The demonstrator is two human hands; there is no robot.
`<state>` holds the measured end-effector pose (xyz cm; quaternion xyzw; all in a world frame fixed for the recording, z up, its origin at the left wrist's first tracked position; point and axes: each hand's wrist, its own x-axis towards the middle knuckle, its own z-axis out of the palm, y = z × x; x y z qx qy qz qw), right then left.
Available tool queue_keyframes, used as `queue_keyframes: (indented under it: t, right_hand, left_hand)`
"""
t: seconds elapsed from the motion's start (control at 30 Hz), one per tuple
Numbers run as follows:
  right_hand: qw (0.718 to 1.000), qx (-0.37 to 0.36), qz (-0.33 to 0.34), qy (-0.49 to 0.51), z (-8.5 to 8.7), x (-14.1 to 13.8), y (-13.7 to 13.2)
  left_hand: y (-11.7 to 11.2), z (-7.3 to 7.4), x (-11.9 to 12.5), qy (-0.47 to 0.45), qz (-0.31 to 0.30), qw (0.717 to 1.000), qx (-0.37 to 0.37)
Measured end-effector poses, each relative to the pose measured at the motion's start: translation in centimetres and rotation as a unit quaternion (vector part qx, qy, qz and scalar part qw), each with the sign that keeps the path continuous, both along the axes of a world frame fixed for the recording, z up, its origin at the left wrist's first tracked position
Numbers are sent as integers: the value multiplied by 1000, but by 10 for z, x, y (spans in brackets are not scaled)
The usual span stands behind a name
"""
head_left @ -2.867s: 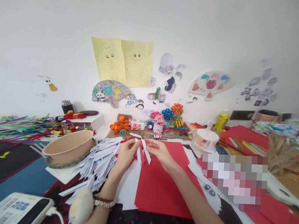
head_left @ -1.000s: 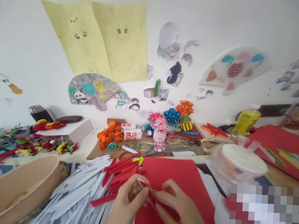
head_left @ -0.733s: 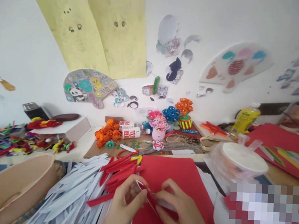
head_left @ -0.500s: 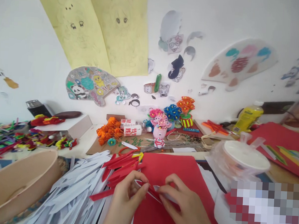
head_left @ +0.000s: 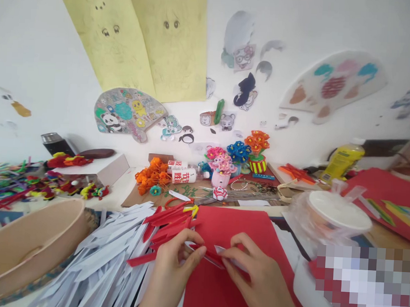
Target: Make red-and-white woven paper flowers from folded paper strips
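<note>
A narrow folded strip of red and white paper spans the gap between my two hands, above a stack of red paper sheets. My left hand pinches its left end between thumb and fingers. On the other side, my right hand has its fingers closed on the right end, where a pale piece shows between them; the exact grip is partly hidden. Folded red strips lie just beyond my left hand. Beside them spreads a heap of white folded paper strips.
At far left stands a beige oval basket. A lidded white bowl in plastic is at right, near a yellow bottle. Along the back are orange craft flowers, scissors and a pink flower pot.
The view has shifted slightly. My left thumb and fingertips sit a little farther from my right fingertips, with more of the red strip showing between them. Both hands stay on it.
</note>
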<state>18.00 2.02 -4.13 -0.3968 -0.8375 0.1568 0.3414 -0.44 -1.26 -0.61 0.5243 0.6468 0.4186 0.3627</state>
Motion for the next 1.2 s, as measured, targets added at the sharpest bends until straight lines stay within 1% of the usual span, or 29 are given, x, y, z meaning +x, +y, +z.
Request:
queue_keyframes:
  t: [0.2, 0.47, 0.63, 0.7, 0.83, 0.93, 1.07, 1.2]
  right_hand:
    - [1000, 8, 5, -5, 3, 1, -1]
    - [1000, -13, -2, -18, 4, 4, -1]
    - [1000, -20, -1, -24, 4, 4, -1]
    - [999, -22, -4, -27, 3, 5, -1]
    - [999, -26, -6, -30, -1, 6, -2]
    - [999, -28, -2, -33, -2, 6, -2]
    - [999, -27, 3, -36, -1, 5, -3]
    - [999, -23, 9, -34, -1, 6, -3]
  left_hand:
    - [-2, 7, -3, 36, 6, 999, 16]
    - [-1, 11, -8, 72, 9, 997, 23]
    - [-2, 15, -9, 98, 35, 994, 34]
    - [-3, 17, -9, 115, 38, 992, 25]
    - [-5, 17, -7, 141, 11, 990, -13]
    - [-6, 18, -5, 150, 0, 988, -27]
    - [-6, 18, -4, 146, 2, 988, -43]
    - [-5, 15, -5, 146, 7, 988, -44]
